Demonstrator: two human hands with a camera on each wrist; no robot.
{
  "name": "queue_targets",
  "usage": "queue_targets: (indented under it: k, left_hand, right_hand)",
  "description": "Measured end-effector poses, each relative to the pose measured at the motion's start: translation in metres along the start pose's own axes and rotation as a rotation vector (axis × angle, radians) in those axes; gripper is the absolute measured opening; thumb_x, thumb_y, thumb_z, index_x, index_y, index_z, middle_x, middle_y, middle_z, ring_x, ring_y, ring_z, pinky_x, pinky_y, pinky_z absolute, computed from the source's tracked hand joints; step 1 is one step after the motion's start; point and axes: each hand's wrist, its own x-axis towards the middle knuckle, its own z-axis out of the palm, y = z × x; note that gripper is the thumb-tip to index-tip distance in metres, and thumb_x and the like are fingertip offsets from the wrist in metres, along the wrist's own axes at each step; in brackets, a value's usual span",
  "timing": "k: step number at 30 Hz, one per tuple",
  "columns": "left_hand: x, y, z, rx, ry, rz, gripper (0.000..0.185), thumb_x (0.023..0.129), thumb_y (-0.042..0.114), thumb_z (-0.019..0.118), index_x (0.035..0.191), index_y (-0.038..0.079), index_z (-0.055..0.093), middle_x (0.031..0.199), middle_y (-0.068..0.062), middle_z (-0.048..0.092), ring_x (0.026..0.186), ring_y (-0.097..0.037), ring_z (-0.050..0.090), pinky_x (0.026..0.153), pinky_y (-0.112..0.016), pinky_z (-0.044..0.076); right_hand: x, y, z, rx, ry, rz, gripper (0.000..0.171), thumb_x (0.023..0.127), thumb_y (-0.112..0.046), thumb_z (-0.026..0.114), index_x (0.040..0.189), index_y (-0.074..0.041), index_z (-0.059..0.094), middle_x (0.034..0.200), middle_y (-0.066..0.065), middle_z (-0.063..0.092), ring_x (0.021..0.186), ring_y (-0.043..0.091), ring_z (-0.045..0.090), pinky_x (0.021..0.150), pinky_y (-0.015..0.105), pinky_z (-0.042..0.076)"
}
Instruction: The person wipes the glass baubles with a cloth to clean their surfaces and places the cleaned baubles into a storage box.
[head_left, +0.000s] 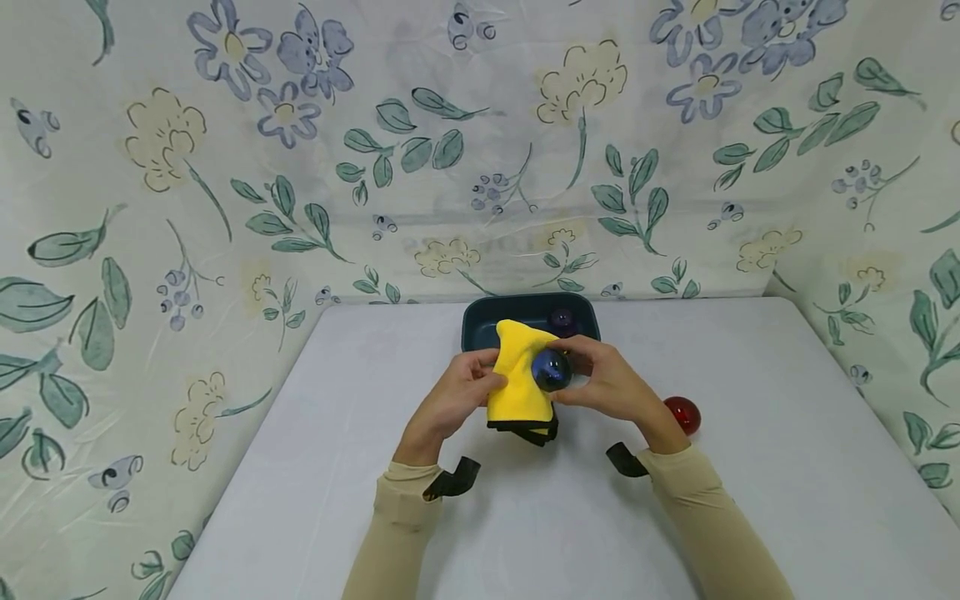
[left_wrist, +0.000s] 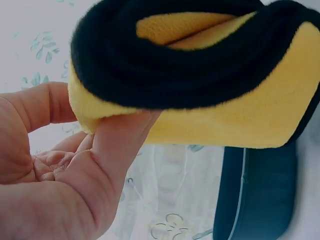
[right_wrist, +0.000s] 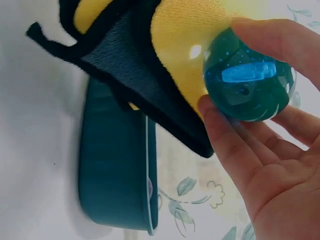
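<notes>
A yellow cloth [head_left: 517, 383] with black edging hangs folded from my left hand [head_left: 467, 387], pinched between thumb and fingers. The left wrist view shows the thumb pressing on the folded cloth [left_wrist: 225, 125], with the fingers behind it. My right hand [head_left: 603, 379] grips a glossy, see-through blue ball [head_left: 552, 370] between thumb and fingertips. In the right wrist view the ball [right_wrist: 247, 77] looks teal and lies against the cloth [right_wrist: 182, 45]. Both hands are raised in front of a dark teal bin [head_left: 480, 321], which contains a dark purple ball [head_left: 561, 321].
On the white table [head_left: 315, 500], a red ball [head_left: 682, 415] lies to the right, beside my right wrist. The bin stands at the table's back edge, against a floral curtain [head_left: 480, 167] that also covers both sides.
</notes>
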Motion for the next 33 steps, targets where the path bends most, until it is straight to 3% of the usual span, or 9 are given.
queue_targets:
  k: [12, 26, 33]
  left_hand:
    - [-0.0005, 0.0008, 0.0032, -0.007, 0.058, -0.015, 0.055, 0.101, 0.006, 0.053, 0.154, -0.003, 0.041, 0.132, -0.024, 0.068, 0.100, -0.019, 0.071, 0.098, -0.040, 0.061]
    - [-0.0032, 0.0022, -0.0026, -0.021, 0.035, -0.014, 0.056, 0.102, 0.008, 0.054, 0.155, -0.001, 0.041, 0.131, -0.024, 0.068, 0.095, -0.017, 0.071, 0.093, -0.036, 0.063]
    - [-0.0043, 0.0016, -0.0066, -0.041, -0.013, 0.001, 0.055, 0.102, 0.009, 0.052, 0.154, -0.002, 0.041, 0.132, -0.026, 0.067, 0.094, -0.015, 0.072, 0.092, -0.036, 0.063]
  right_hand:
    - [-0.0002, 0.0035, -0.0002, -0.142, -0.009, 0.027, 0.066, 0.076, -0.019, 0.090, 0.135, -0.005, 0.064, 0.133, 0.011, 0.069, 0.110, 0.026, 0.062, 0.100, 0.055, 0.054]
    - [-0.0016, -0.0010, -0.0043, -0.067, -0.090, 0.011, 0.064, 0.078, -0.014, 0.086, 0.136, -0.005, 0.062, 0.132, 0.012, 0.067, 0.107, 0.023, 0.063, 0.101, 0.047, 0.057]
    - [-0.0027, -0.0006, -0.0045, -0.009, -0.104, 0.013, 0.062, 0.077, -0.010, 0.086, 0.134, -0.012, 0.062, 0.136, 0.009, 0.062, 0.110, 0.027, 0.061, 0.100, 0.051, 0.058]
